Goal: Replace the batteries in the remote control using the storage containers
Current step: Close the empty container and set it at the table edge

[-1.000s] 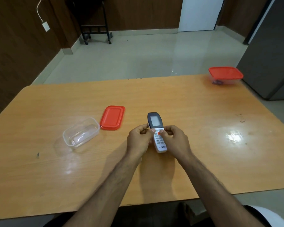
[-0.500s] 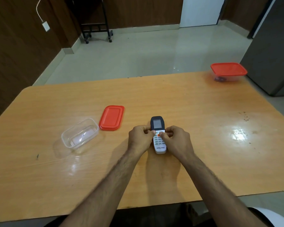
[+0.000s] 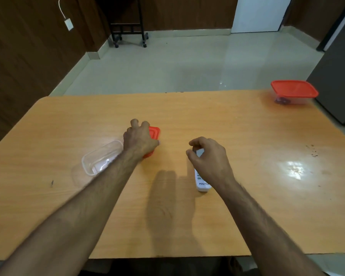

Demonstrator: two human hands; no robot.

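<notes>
The white remote (image 3: 202,184) lies face up on the wooden table (image 3: 247,156), its far end hidden under my right hand (image 3: 209,158). That hand hovers just over it with curled, parted fingers and holds nothing. My left hand (image 3: 140,138) reaches to the left and covers the loose red lid (image 3: 154,134), fingers over its far edge and thumb at its right edge. The lid lies flat on the table. The open clear container (image 3: 100,159) sits just left of the lid, partly behind my left forearm. No batteries are visible.
A second clear container with a red lid on it (image 3: 294,91) stands at the table's far right corner, with something dark inside. A dark cabinet (image 3: 339,76) is right of the table. A wheeled black stand (image 3: 127,26) is at the far wall.
Both hands have let go of the remote, which now lies on the table. My left hand has moved left onto the red lid. My right hand has lifted slightly above the remote.
</notes>
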